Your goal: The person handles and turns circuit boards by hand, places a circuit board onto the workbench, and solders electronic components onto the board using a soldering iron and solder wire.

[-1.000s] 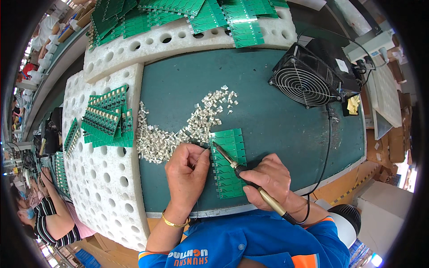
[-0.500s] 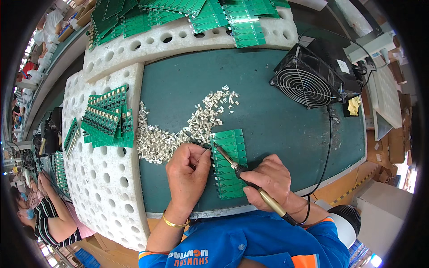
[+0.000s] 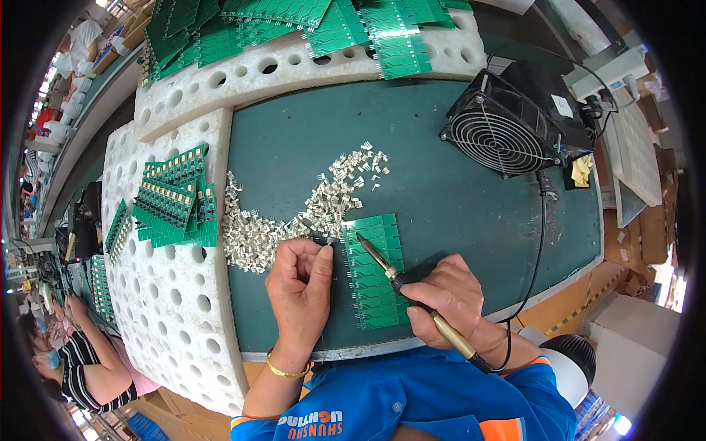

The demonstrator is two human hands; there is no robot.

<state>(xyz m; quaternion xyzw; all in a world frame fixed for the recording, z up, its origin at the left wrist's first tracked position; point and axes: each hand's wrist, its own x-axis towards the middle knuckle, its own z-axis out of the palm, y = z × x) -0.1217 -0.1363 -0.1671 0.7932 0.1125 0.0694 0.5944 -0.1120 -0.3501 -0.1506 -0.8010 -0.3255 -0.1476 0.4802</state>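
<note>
**Soldering at a green mat, left to right**

At the far left edge, another person in a striped top point(image 3: 88, 367), seated low at the next bench. Next, white perforated foam slabs point(image 3: 169, 309), carrying a fanned stack of green circuit board strips point(image 3: 173, 202); more green boards heaped along the far foam slab point(image 3: 309, 22). Spread across the dark green bench mat point(image 3: 456, 191), a loose drift of small silver metal connector pieces point(image 3: 294, 220), lying just left of and beyond the work.

Left hand point(image 3: 301, 290) curled, thumb and forefinger pinched together at the left edge of the green circuit board panel point(image 3: 375, 272), near the top; too small to tell whether a connector sits between the fingertips. Gold bangle on that wrist. Panel flat on the mat, near edge of the bench, between both hands.

Right hand point(image 3: 448, 294) wrapped closed around the brass-handled soldering iron point(image 3: 412, 294), held like a pen, tip slanting far-left onto the upper part of the panel.

Farther right, a black box fan with wire grille point(image 3: 507, 132), its cable trailing down the mat. Beyond it, cardboard boxes and a white stool at the near right.
</note>
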